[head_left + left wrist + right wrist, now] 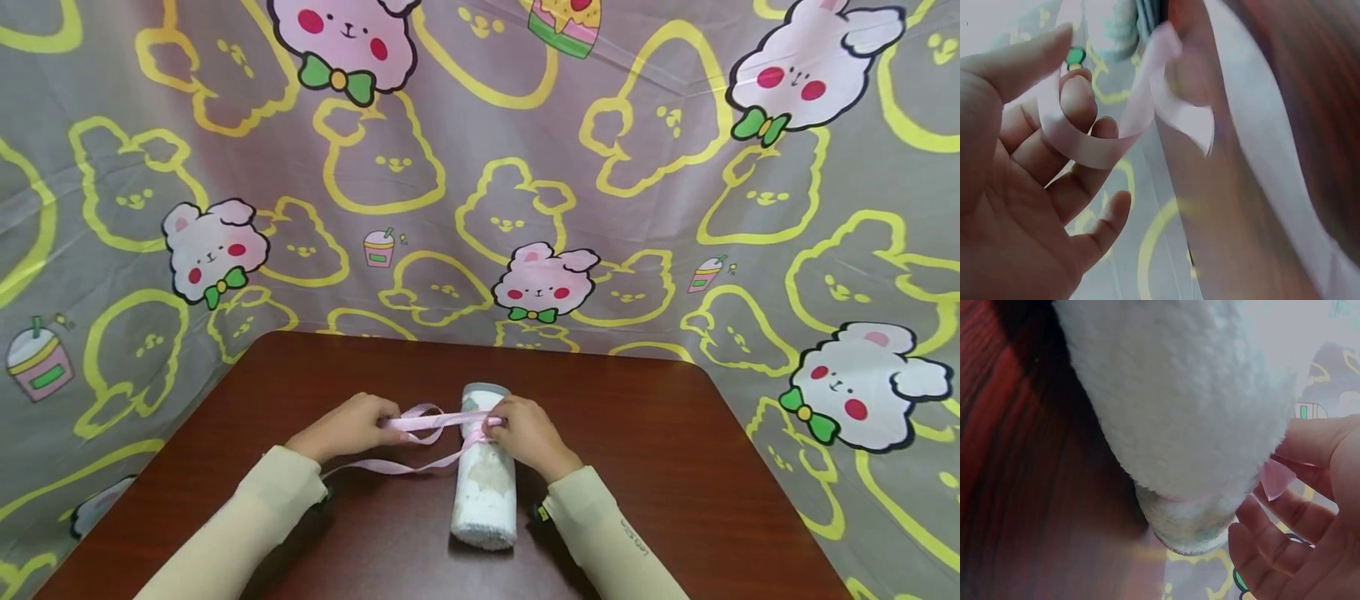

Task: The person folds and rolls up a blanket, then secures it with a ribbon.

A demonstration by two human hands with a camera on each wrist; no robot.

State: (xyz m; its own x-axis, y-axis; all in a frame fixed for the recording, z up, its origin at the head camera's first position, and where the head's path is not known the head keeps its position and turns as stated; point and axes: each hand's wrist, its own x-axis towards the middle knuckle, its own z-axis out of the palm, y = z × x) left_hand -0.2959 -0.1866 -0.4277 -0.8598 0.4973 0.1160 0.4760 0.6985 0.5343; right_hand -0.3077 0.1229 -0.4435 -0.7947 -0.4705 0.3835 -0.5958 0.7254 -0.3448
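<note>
A white fluffy roll of cloth (486, 496) with greyish-beige patches lies lengthwise on the table, its far end grey. Pink ribbon (442, 420) is wrapped around it towards the far end. To the left of the roll, my left hand (348, 429) pinches a looped length of ribbon between thumb and fingers. My right hand (534, 437) is at the roll's upper right side and pinches the ribbon there. A small pink ribbon end (1277, 480) shows by its fingers in the right wrist view. Another ribbon tail (1266, 137) hangs loose beside the left hand.
The roll rests on a dark reddish-brown table (675, 500) with rounded far corners. Behind and at both sides hangs a grey curtain (637, 208) printed with yellow outlines and white cartoon rabbits.
</note>
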